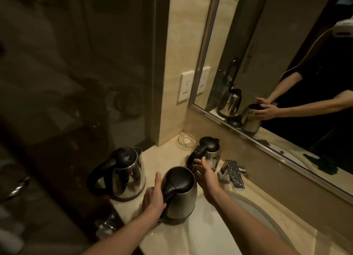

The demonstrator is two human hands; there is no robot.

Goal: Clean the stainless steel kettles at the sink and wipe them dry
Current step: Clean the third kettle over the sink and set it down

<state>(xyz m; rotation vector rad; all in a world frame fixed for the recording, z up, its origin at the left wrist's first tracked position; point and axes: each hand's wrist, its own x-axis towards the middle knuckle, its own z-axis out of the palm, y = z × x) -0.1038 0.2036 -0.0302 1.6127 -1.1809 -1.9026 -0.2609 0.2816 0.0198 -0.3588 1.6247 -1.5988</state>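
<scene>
While your left hand (153, 196) curls round the black handle of the near kettle (180, 193), that kettle stands upright at the left rim of the basin (254, 212), close to the front edge of the counter (164, 158). You cannot tell whether its base rests or is lifted. Your right hand (206, 176) is spread, fingers straight, holding nothing, just beside the near kettle's lid and short of the back kettle (209, 153).

You have 3 kettles in all. The left kettle (126, 176) sits at the counter's left edge, against the dark glass wall (76, 82). The back kettle stands toward the back left corner, with a glass dish (186, 140) in that corner and the tap (233, 173) just right of it on the back edge.

A mirror (277, 63) runs along the back edge. Pale stone shows between the left kettle and the back kettle, and the basin opens to your right.
</scene>
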